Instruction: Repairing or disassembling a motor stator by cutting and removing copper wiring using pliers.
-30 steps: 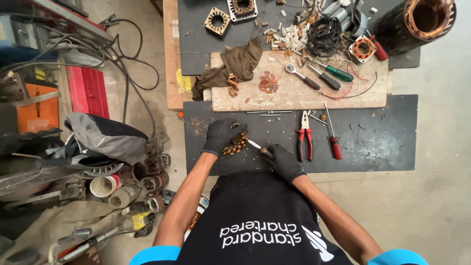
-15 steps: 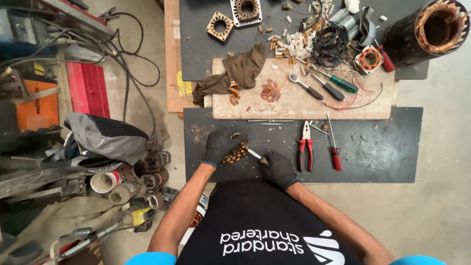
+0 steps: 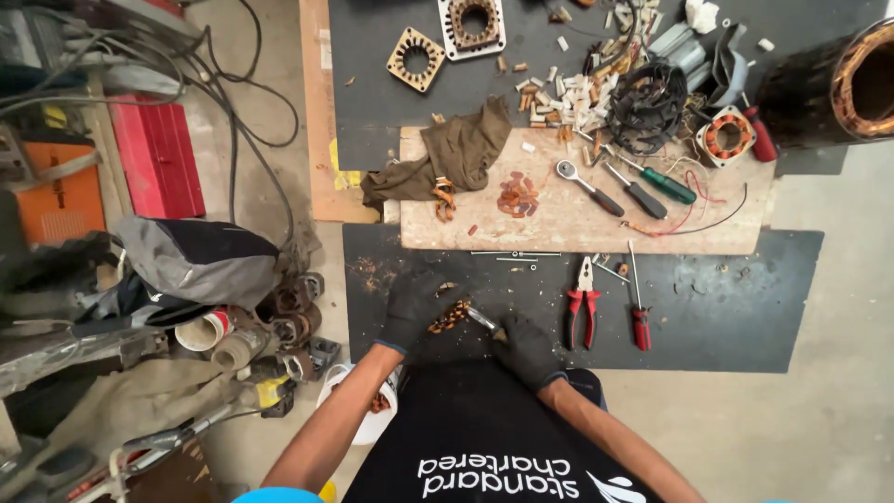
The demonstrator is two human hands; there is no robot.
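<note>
Left hand (image 3: 413, 305): wearing a dark, snug glove ending at the wrist.
Right hand (image 3: 527, 348): wearing a matching dark glove, its cuff sitting just past the wrist.
Forearms: showing bare, no long sleeves covering them.
Sleeves: showing bright blue at the bottom edge, short, one on each side.
Apron (image 3: 484, 433): hanging black over the front, carrying white lettering and a small white emblem, seen upside down from here.

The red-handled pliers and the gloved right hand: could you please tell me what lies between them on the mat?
In the head view, nothing but bare dark mat with small debris lies between the right hand and the red-handled pliers.
</note>
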